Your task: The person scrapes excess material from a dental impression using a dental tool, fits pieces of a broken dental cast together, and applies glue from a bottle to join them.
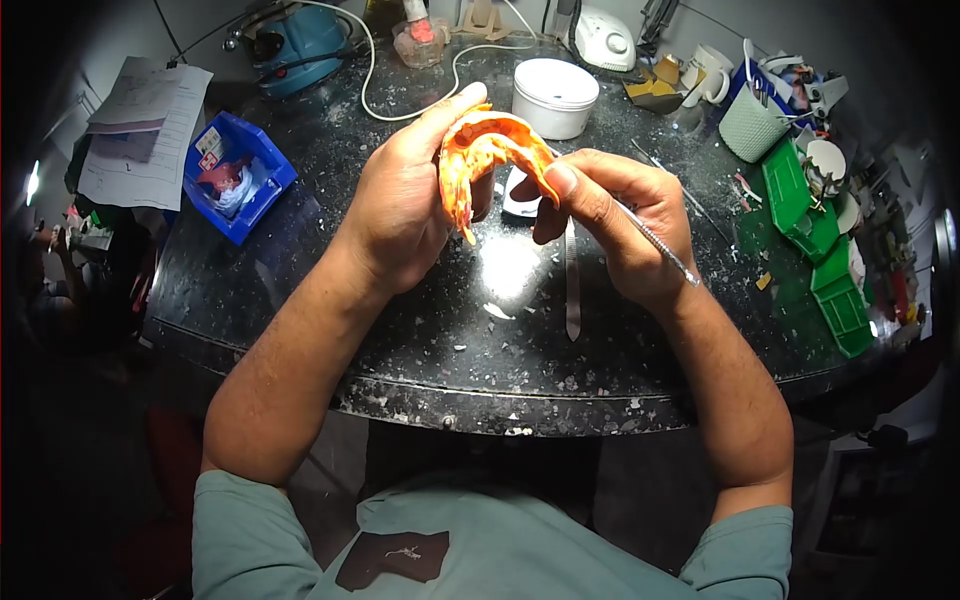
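Observation:
An orange, horseshoe-shaped dental impression (505,130) is raised above the black bench in front of me. My left hand (405,190) is closed round its left side, thumb up along the outer edge. On the other side, my right hand (625,215) has its thumb and fingers at the right end of the arch. A slim metal hand tool with a textured handle (655,240) lies through the right hand, its handle sticking out toward the wrist. Its working tip is hidden by the fingers. Below the hands, a flat metal spatula blade (572,290) lies on the bench.
Behind the hands stands a white lidded tub (556,100). A blue bin (240,175) and papers (140,135) are at left. Green trays (840,300) and a pale woven basket (755,125) line the right. A white cable (370,60) crosses the back; scraps dot the black bench (430,340).

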`<state>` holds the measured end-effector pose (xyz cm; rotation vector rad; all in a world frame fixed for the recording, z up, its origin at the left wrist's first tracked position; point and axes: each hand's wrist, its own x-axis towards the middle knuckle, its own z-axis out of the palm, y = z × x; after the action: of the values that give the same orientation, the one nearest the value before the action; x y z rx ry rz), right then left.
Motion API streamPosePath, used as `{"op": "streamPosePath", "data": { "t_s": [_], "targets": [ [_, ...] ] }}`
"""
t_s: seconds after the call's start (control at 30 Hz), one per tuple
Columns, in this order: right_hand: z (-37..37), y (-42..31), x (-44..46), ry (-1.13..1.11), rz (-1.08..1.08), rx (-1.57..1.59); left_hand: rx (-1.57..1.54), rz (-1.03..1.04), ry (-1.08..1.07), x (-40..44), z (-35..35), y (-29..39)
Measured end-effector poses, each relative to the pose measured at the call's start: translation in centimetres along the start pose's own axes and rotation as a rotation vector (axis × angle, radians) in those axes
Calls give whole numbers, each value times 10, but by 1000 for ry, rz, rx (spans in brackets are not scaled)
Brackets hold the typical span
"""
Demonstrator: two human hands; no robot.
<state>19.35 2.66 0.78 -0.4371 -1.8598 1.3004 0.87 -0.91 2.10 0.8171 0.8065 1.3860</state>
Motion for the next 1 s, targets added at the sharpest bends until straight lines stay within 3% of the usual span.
{"op": "streamPosePath", "data": {
  "t_s": [0.53,0.6,0.67,0.7,0.8,0.87,0.93,1.0],
  "targets": [
    [-1,3,3,43,-102,-214,42,252,61,4,-6,3],
    [-3,2,5,108,-108,-198,38,378,230,7,-5,16],
    [-7,5,7,177,-111,-197,-68,443,207,11,-23,29],
    [-9,5,8,196,-115,-205,-58,445,-211,20,-66,31],
    [-14,14,10,209,-134,-265,-104,354,259,18,-49,25],
    [-16,19,11,202,-81,-318,-118,314,45,22,-63,18],
    [-17,21,11,201,-80,-299,-97,323,166,22,-54,14],
    [-16,17,10,211,-60,-300,-91,318,140,18,-50,15]
  ]
}}
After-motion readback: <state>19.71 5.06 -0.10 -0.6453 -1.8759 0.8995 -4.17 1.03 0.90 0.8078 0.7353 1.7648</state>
